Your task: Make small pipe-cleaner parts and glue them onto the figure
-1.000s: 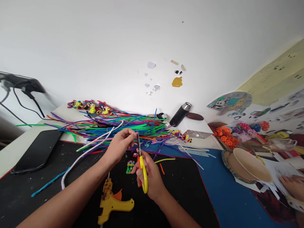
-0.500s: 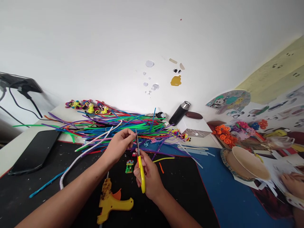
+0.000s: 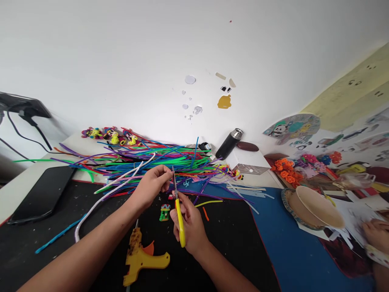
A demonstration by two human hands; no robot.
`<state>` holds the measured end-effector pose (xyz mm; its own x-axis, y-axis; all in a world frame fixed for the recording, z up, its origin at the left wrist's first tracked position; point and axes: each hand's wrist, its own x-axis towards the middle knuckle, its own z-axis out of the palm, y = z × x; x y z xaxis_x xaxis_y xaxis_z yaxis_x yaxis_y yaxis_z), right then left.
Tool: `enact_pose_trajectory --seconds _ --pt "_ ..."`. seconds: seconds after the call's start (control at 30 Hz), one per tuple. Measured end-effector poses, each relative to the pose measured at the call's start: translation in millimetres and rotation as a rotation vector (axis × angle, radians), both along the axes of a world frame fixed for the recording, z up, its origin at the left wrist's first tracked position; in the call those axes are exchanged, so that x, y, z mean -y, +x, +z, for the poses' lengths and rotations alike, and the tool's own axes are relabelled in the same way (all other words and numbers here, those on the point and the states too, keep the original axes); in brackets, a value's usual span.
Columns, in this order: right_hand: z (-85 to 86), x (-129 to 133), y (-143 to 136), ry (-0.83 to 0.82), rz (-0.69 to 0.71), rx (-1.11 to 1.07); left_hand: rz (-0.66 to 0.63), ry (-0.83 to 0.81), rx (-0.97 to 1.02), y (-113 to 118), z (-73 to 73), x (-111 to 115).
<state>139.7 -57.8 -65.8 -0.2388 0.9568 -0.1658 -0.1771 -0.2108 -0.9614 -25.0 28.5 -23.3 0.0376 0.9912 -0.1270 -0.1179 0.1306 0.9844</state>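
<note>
Scissors point(image 3: 180, 227) upright in right hand point(image 3: 192, 229), blade tips at left hand point(image 3: 154, 182)

On my feed the scissors are held up over the black mat point(image 3: 234, 243), between the two hands, blades pointing away from the wearer. I record yellow handles, seen nearly edge-on, with an orange patch near the pivot. The blades are slim grey metal, dark along part of their length, and lie close together; whether they are fully closed I cannot confirm.

Right hand: clamped on the scissors, fingers wrapped around the handles. Left hand: thumb and forefinger pinched together just beside the blade tips. Whether a small piece sits between them I cannot tell; the detail is too fine at my end.

Surroundings, as I note them: a small green figure point(image 3: 165, 213) with red and blue on top lies on the mat, just left of the right hand. Nearer the wearer, a yellow glue gun point(image 3: 146, 261), orange at the trigger and stained brown along the barrel, lies between the forearms. An orange strip point(image 3: 206, 213) lies to the right of the right hand. Behind the hands I see a loose heap of pipe cleaners point(image 3: 179, 163) in green, blue, purple and red. A dark phone point(image 3: 42, 194) lies at left. At far right, another person's hand point(image 3: 377, 236) is near a bowl point(image 3: 320, 207).
</note>
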Motion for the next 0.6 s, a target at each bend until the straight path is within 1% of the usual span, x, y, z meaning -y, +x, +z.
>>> enact_pose_trajectory --seconds 0.1,0.3,0.6 --pt "1.6 0 -2 -0.030 -0.030 0.054 0.002 -0.011 0.002 1 -0.3 -1" --pt "6.4 0 -4 -0.052 -0.019 0.116 0.002 -0.022 0.000 3 -5.5 -2" --pt "-5.0 -1 -8 -0.024 -0.046 0.154 0.007 -0.019 0.011 3 -12.5 -3"
